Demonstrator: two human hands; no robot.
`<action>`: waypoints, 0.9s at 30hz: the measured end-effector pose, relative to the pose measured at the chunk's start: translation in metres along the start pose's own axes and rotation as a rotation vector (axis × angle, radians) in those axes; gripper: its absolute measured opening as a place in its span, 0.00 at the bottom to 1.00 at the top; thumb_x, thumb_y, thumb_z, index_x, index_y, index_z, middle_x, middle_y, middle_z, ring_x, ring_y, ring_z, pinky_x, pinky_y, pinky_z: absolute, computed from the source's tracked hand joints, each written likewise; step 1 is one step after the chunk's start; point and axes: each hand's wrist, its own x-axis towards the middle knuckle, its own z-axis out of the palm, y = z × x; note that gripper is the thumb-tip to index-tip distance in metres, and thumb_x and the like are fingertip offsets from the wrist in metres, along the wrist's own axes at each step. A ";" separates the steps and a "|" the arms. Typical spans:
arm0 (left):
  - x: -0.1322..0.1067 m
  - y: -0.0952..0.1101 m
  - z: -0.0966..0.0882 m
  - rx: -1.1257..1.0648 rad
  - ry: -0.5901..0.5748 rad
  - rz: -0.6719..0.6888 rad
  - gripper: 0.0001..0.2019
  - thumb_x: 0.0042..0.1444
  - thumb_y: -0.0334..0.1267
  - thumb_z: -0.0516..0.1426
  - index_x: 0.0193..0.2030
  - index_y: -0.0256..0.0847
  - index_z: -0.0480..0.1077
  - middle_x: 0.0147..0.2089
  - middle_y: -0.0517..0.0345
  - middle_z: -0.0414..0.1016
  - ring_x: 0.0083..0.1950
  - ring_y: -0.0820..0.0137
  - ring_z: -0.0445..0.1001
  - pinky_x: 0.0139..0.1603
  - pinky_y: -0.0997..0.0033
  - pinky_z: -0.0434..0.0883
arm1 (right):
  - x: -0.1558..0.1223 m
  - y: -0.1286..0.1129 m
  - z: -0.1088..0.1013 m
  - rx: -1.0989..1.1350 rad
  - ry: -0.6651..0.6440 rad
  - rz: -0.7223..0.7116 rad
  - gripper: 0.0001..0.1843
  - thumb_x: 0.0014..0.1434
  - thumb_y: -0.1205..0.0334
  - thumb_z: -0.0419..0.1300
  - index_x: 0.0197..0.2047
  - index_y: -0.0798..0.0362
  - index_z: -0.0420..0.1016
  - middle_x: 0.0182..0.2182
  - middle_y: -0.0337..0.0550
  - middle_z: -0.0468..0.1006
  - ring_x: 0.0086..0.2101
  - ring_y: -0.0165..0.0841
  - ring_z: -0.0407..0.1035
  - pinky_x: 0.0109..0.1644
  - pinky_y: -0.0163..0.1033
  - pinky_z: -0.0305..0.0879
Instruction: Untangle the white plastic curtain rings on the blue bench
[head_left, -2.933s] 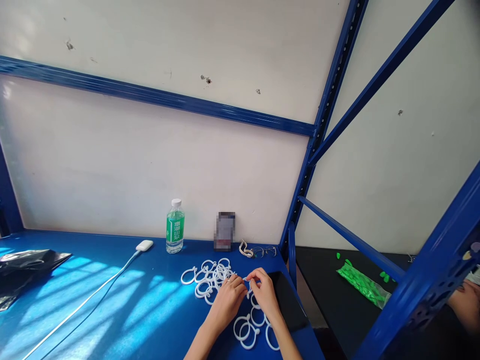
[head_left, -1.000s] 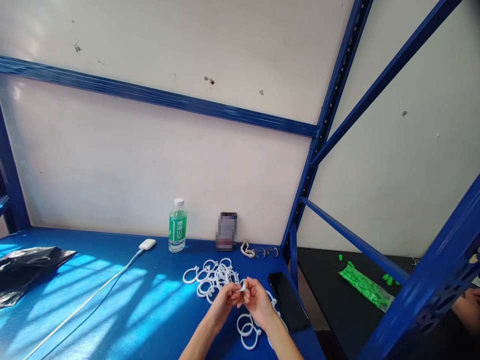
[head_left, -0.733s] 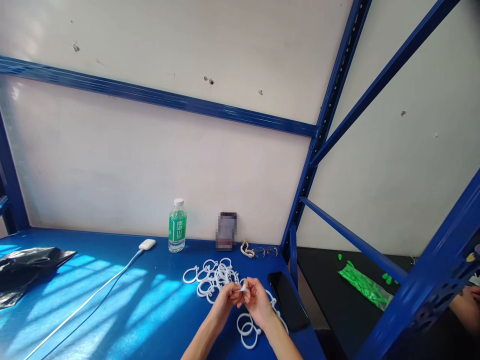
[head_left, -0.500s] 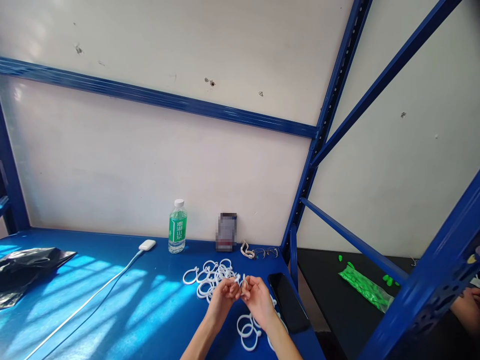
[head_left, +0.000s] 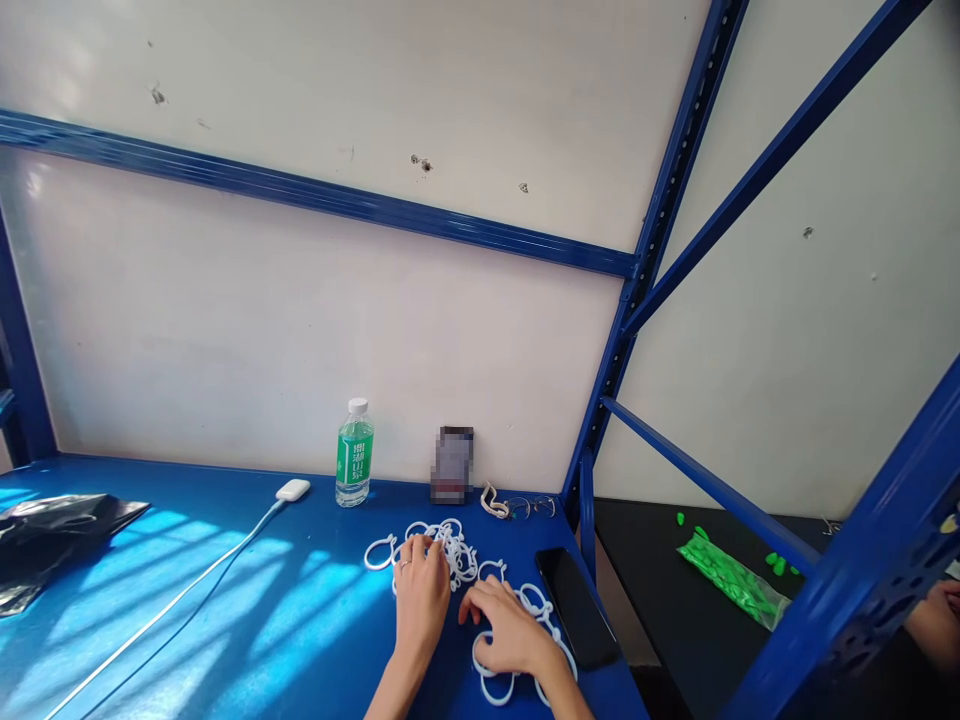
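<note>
A loose heap of white plastic rings (head_left: 448, 543) lies on the blue shelf top (head_left: 247, 610). My left hand (head_left: 420, 590) rests palm down on the near left side of that heap, fingers stretched out flat over the rings. My right hand (head_left: 504, 625) lies palm down on a second group of white rings (head_left: 525, 650) nearer to me, fingers pointing left and touching the surface. Neither hand visibly grips a ring.
A green-labelled water bottle (head_left: 352, 455), a blurred small object (head_left: 452, 463) and glasses (head_left: 525, 505) stand by the wall. A black phone (head_left: 576, 605) lies right of the rings. A white charger (head_left: 291, 490), a black bag (head_left: 45, 530), a green bag (head_left: 731, 575), another person's hand (head_left: 934, 610).
Both hands, which pinched one white ring together above the shelf top, have dropped and parted. The left hand now reaches onto the far heap; the right lies on the near rings.
</note>
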 end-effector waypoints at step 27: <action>-0.006 0.028 -0.005 -0.593 -0.466 0.148 0.16 0.62 0.45 0.49 0.31 0.41 0.72 0.34 0.52 0.71 0.40 0.62 0.68 0.42 0.64 0.64 | 0.022 0.027 0.005 0.931 0.456 0.254 0.19 0.49 0.45 0.63 0.30 0.54 0.70 0.23 0.37 0.69 0.21 0.28 0.64 0.23 0.32 0.57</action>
